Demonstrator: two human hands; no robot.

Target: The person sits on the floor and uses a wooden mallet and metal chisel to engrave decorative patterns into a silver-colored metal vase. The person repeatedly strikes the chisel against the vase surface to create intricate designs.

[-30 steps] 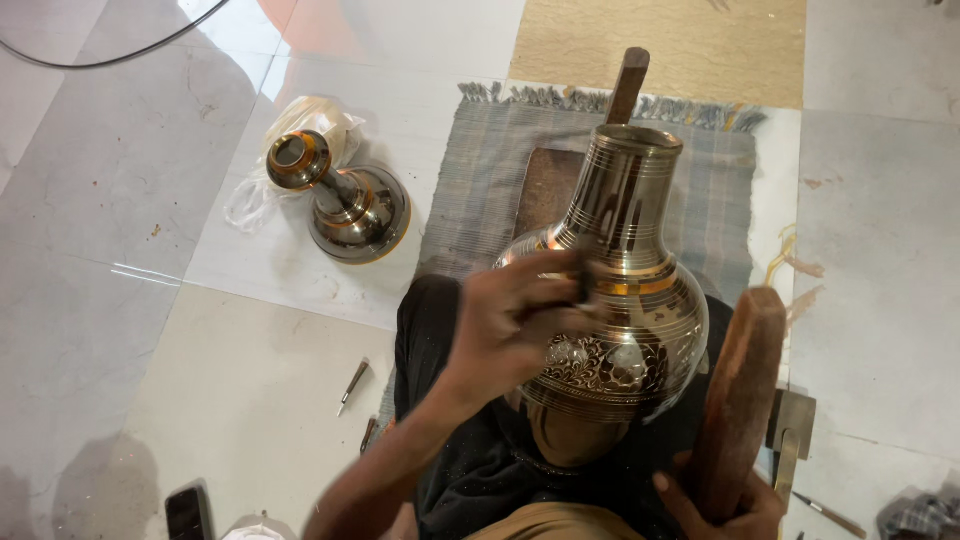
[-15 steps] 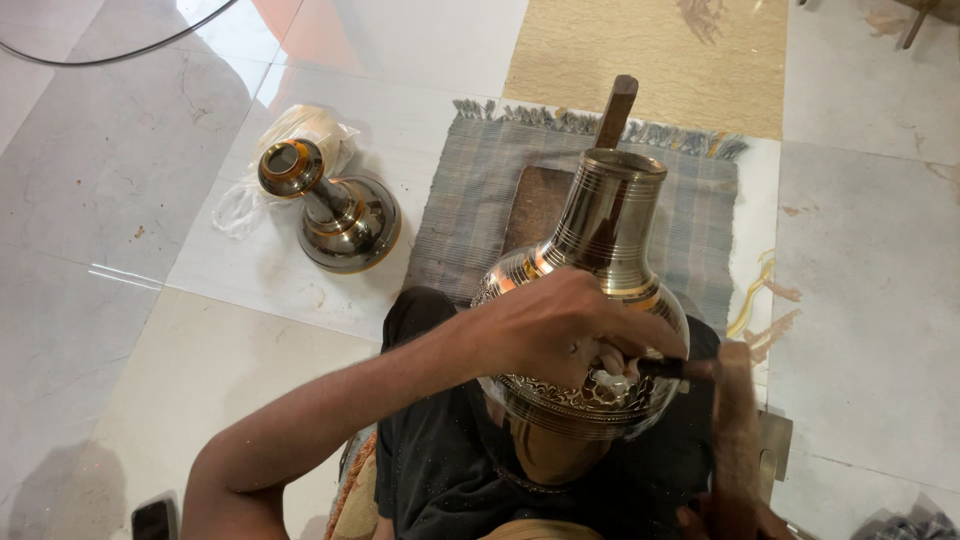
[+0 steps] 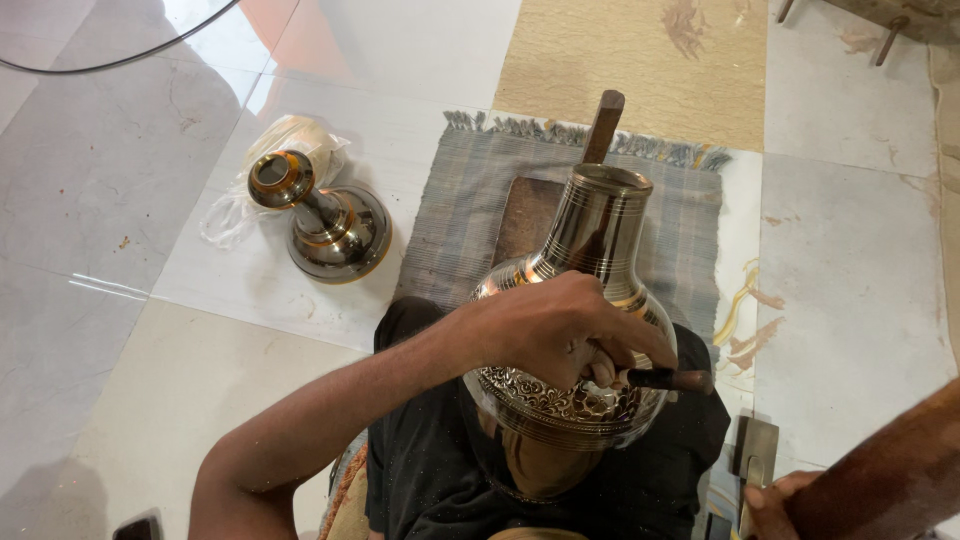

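A large engraved metal vase (image 3: 590, 300) is propped on the lap at the centre, its neck pointing toward 12 o'clock. The left hand (image 3: 560, 335) is laid over its shoulder, fingers closed round a dark chisel-like tool (image 3: 670, 380) set against the engraved band. At 4 o'clock the right hand (image 3: 770, 500) is closed on a thick wooden mallet (image 3: 890, 480). A second, smaller vase (image 3: 325, 220) is seen lying on the floor at 10 o'clock, beside a plastic bag (image 3: 290, 140). A striped mat (image 3: 470, 210) is spread beneath
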